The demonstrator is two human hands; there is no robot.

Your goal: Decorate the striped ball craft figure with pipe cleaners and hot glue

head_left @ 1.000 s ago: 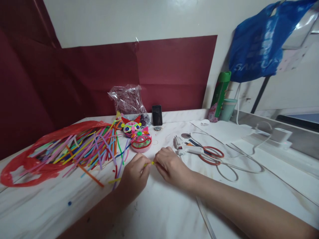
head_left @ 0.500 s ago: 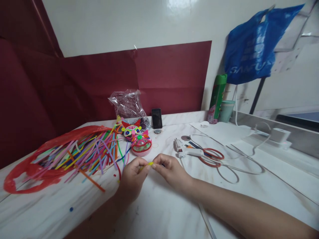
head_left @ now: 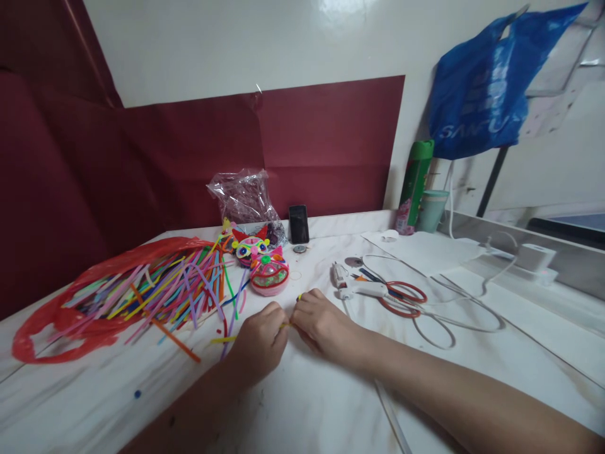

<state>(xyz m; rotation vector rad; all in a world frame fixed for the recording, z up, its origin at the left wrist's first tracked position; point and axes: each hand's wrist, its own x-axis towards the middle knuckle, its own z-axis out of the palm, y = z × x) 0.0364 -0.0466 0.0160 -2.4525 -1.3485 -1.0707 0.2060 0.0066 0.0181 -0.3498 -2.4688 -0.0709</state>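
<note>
Left hand (head_left: 259, 343) and right hand (head_left: 317, 323) fingertips meet, pinched on a short yellow pipe cleaner (head_left: 283, 325) just above the white marble table (head_left: 307, 403). Behind them lies a pink cat-face craft (head_left: 268, 275). Rightward: white glue gun (head_left: 359, 287), red-handled scissors (head_left: 401, 296). Blue bag (head_left: 479, 101) lettering is partly legible: "SAN".

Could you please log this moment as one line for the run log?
left hand: pinches yellow strip | right hand: pinches same strip | nearby: strip pile, glue gun
</note>
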